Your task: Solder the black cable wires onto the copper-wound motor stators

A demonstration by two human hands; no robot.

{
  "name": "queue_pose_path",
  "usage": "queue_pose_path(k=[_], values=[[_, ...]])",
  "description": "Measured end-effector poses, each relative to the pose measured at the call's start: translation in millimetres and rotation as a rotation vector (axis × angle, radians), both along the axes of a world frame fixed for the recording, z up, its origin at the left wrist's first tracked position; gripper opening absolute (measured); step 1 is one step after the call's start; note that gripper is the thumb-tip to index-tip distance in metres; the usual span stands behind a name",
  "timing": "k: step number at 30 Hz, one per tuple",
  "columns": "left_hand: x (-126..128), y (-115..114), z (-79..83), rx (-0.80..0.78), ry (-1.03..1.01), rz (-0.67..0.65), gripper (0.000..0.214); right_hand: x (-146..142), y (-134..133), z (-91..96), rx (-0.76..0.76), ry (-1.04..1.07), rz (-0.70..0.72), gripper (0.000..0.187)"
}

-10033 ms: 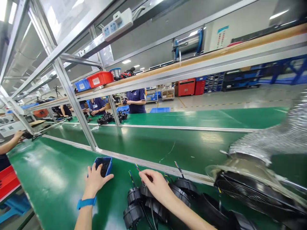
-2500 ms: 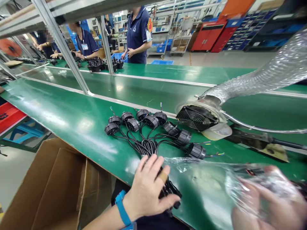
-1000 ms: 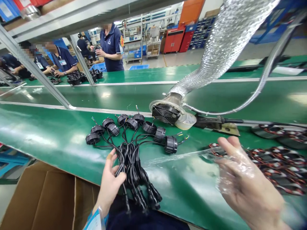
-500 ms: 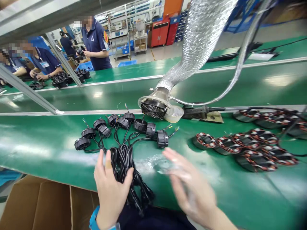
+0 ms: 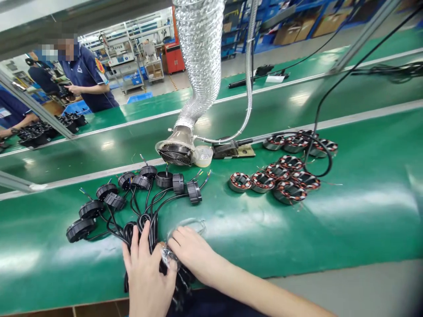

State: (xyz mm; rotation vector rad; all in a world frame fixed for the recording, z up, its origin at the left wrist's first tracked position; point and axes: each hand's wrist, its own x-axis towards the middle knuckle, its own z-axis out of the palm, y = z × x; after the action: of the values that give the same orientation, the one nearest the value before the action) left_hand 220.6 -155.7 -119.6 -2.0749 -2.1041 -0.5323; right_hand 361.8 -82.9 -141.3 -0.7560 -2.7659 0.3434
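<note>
Black power cables (image 5: 150,231) bunched under both hands on a green assembly belt (image 5: 297,229).
The left hand (image 5: 148,277) clenched the coiled cables while the right hand (image 5: 191,251) pressed clear plastic film (image 5: 168,257) against them, below a duct-fed extractor fan (image 5: 175,154). Ten round black connectors (image 5: 141,182) spread left of the fan; about nine copper-wound stators (image 5: 261,182) lay right of it; one co-worker (image 5: 87,81) stood beyond it in the factory hall (image 5: 132,53).

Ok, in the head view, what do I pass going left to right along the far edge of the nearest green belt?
Fan in its metal hood, clear round piece, black-handled tool on a plate, wound motor stators
</note>
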Motion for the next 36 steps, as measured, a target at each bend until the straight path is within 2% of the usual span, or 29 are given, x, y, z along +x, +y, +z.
queue_pose_path(k=[3, 6, 9, 13, 15, 17, 18, 20, 23, 26, 29, 32, 36], values=[[1, 2, -0.6, 0.011, 0.026, 0.008, 0.009, 1, 2, -2.1, 0.023, -0.05, -0.039, 0.013], [-1, 5, 0.7, 0.023, 0.028, 0.032, 0.006, 19, 14, -3.6, 0.009, -0.061, -0.151, 0.012], [-7, 5, 2.9, 0.022, 0.004, 0.03, 0.014, 60, 29, -3.3, 0.033, -0.041, -0.346, 0.02], [-18, 1, 3.7, -0.009, -0.022, 0.015, 0.009, 130, 40, -4.4, 0.203, 0.026, -0.588, 0.027], [-23, 0, 5.7, -0.031, -0.041, 0.011, 0.004, 154, 39, -6.3, 0.257, 0.069, -0.656, 0.024], [-26, -2, 11.0, -0.062, -0.079, -0.019, 0.012, 162, 34, -8.1, 0.211, 0.163, -0.678, 0.018], [-27, -3, 14.8, -0.077, -0.107, -0.037, 0.021, 159, 31, -8.4, 0.133, 0.233, -0.665, 0.016], [-26, -5, 22.2, -0.09, -0.167, -0.05, 0.04, 140, 22, -6.9, -0.118, 0.377, -0.579, 0.016], [-20, -9, 24.8, -0.086, -0.197, 0.019, 0.056, 92, 8, -0.9, -0.555, 0.483, -0.38, 0.023], [-9, -13, 14.1, -0.061, -0.165, 0.112, 0.066, 42, -1, 0.6, -0.829, 0.531, -0.26, 0.039], [-2, -17, 0.7, 0.029, -0.182, 0.212, 0.07, 0, -1, -3.3, -1.091, 0.582, -0.173, 0.059], [-5, -21, -5.7, 0.085, -0.216, 0.201, 0.067, -33, 2, -4.0, -1.262, 0.661, -0.163, 0.059], [-25, -25, -6.1, 0.087, -0.26, 0.166, 0.062, -68, 1, 2.1, -1.324, 0.705, -0.303, 0.055]])
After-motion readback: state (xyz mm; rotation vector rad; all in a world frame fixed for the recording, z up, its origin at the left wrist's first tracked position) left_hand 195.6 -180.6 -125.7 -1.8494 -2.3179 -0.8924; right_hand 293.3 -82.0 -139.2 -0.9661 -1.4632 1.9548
